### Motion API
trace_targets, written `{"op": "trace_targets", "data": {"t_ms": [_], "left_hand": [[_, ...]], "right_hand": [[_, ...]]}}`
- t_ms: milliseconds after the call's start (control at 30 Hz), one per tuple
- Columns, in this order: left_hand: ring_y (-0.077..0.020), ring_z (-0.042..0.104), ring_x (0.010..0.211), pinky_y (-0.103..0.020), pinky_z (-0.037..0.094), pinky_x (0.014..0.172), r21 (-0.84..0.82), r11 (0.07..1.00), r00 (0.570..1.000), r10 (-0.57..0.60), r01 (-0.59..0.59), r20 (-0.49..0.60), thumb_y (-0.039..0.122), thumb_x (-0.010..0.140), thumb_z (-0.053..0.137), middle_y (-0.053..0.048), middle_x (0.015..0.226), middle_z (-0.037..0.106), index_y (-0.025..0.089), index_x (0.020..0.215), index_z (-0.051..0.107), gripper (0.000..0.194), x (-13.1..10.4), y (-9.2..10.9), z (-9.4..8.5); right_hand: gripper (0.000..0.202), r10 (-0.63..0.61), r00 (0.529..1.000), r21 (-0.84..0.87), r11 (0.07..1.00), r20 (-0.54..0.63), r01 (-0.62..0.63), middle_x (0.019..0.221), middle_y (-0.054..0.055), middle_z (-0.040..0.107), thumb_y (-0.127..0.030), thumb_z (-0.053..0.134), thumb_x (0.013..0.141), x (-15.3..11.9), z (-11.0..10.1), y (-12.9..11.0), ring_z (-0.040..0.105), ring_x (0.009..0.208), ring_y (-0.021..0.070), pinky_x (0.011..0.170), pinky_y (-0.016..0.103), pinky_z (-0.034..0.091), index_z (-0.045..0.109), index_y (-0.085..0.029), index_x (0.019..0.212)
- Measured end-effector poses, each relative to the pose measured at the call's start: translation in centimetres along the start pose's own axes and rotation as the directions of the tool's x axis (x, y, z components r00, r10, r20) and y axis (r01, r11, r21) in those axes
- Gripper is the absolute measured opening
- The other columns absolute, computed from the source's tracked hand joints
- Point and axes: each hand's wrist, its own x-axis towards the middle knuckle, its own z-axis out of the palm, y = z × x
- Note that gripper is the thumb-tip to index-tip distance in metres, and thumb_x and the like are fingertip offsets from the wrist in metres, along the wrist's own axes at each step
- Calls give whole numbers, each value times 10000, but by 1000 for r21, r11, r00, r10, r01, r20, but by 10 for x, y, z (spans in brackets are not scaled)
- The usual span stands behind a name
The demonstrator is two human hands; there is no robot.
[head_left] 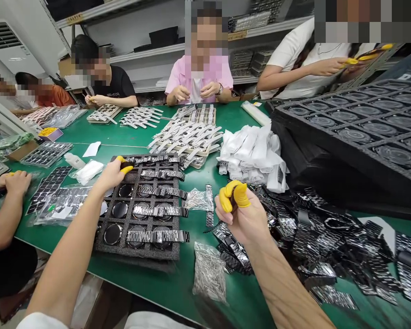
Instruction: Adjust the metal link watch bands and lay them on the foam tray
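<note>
Bagged metal pins [209, 274] by the desk [167, 285] front edge; beyond, to their left, the foam tray [133, 251], strapped watches [157, 236] running left to right! Left hand [110, 176] is nearer, grip parted at its far-left corner; right hand [245, 214], off its right edge, pinches together, any contents hidden.

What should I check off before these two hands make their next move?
1. Left hand at the foam tray: ok, by its far left part.
2. Right hand away from that tray: ok, raised to its right.
3. Yellow finger covers worn: ok, on both hands.
4. Something held in the right hand: cannot tell; the curled fingers hide it.
5. Dark metal bands laid in order: not ok, heaped loosely on the right.
6. Clear bag of thin metal pieces within view: ok, on the green table.
</note>
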Motion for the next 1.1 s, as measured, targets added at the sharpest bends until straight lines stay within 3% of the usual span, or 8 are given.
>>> {"op": "trace_targets", "data": {"t_ms": [67,133,267,433,533,633,833,1100], "left_hand": [[-206,695,776,-340,559,691,-290,957,999,-21,9,-37,415,992,556,-112,1002,743,158,1134,551,294,-9,25,-5],[-177,682,708,-304,544,633,-603,797,998,2,-40,-64,457,905,703,-77,940,742,174,1083,592,352,-19,58,-8],[-193,711,911,-328,591,844,-818,544,983,84,-183,-164,459,738,893,-62,995,767,169,992,697,433,-35,127,7],[-222,758,917,-341,628,746,-977,211,985,171,-36,0,440,809,845,-99,1123,779,196,986,576,404,-47,171,55],[-228,757,992,-348,617,830,-899,403,943,331,-171,-31,253,889,717,-99,1145,780,198,1073,633,209,-54,173,75],[-206,728,954,-341,590,857,-624,619,841,527,-478,-122,53,846,577,-68,1042,771,206,1196,715,406,-58,165,81],[-215,685,1013,-360,603,876,-386,573,685,665,-723,-297,-5,840,553,-73,1131,777,209,1257,726,500,-57,157,82],[-229,669,1016,-383,626,857,-287,624,686,646,-727,-335,-30,827,547,-47,1232,788,243,1314,729,587,-62,156,81]], "right_hand": [[415,23,1000,-6,1000,8,-23,560,-44,542,-544,806,883,0,1,5,388,405,64,394,189,270,623,-194,758],[434,52,999,-31,998,15,-52,559,-42,546,-573,789,888,0,2,11,390,408,65,397,190,288,623,-191,768],[467,107,994,-97,990,5,-106,561,-44,573,-607,841,820,-1,4,23,387,394,54,387,182,277,648,-183,785],[443,112,994,-154,982,13,-108,555,-22,626,-587,858,796,0,4,32,392,379,52,369,185,235,724,-166,834],[456,132,991,-178,976,38,-123,539,-18,628,-596,859,782,1,2,36,395,381,58,364,191,241,725,-162,820],[473,168,985,-204,966,39,-157,534,-16,629,-596,875,758,2,2,39,410,384,58,362,190,249,679,-165,747],[552,249,966,-262,939,74,-222,505,-15,612,-658,890,693,3,4,36,400,364,51,366,192,237,641,-165,672],[530,290,952,-310,918,102,-247,483,-22,587,-634,855,745,5,4,38,385,370,54,378,202,232,612,-175,641]]}}
